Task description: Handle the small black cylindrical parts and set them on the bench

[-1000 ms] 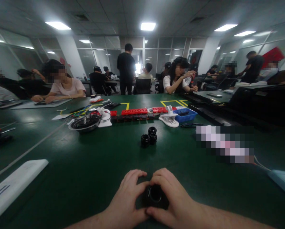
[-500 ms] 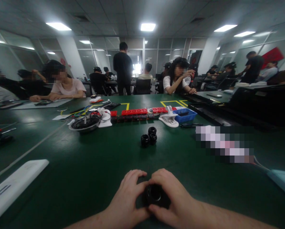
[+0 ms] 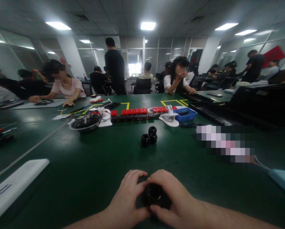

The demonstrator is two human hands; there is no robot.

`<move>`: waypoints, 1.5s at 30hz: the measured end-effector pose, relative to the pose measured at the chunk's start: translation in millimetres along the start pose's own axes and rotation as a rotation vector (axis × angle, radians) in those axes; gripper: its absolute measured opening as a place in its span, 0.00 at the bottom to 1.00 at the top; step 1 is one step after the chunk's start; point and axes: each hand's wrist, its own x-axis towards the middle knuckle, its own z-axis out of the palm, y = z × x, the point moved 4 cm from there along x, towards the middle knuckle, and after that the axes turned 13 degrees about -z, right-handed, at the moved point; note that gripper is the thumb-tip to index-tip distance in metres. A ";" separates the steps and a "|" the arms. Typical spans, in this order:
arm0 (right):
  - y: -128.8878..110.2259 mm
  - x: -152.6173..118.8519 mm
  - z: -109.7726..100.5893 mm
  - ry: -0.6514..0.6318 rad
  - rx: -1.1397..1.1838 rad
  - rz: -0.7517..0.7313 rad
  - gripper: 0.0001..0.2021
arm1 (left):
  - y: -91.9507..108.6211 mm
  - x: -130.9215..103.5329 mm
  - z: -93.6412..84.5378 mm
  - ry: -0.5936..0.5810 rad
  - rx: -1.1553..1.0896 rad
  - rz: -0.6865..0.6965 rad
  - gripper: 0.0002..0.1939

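A wide green stretch of table (image 3: 96,162) runs from the two hands out to three rings (image 3: 153,137), which stand bunched together well ahead. Behind them a line of things crosses the table: a metal bowl (image 3: 79,128), a red strip (image 3: 134,111), a white clamp (image 3: 169,118) and a blue bin (image 3: 187,118). A white case (image 3: 19,187) bounds the left side; a pale blue object (image 3: 284,183) bounds the right, well apart from the hands.

The white case and the pale blue object run out of view at the sides, and both forearms are cut off below. Pixel blocks cover something (image 3: 224,144) on the right. The bowl's dark contents are hard to make out.

The black ring (image 3: 150,197) sits between the hands at the bottom middle, its round opening showing, its right part hidden by fingers. The right hand (image 3: 177,194) is curled round it, fingers over the far side and thumb at the near side. The left hand (image 3: 126,195) is half open, index finger and thumb spread at the ring's left; whether it grips cannot be told.
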 end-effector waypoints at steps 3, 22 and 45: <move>-5.4 2.2 -2.0 -0.023 0.082 -0.088 0.30 | 2.1 -0.1 -1.7 0.005 -0.014 0.007 0.27; -2.0 -1.3 -1.6 0.012 -0.012 -0.026 0.34 | 2.8 0.6 -3.1 -0.025 -0.011 0.011 0.27; 7.1 -2.9 0.5 0.042 -0.026 0.142 0.29 | 7.8 -0.1 -6.7 -0.019 -0.018 -0.024 0.24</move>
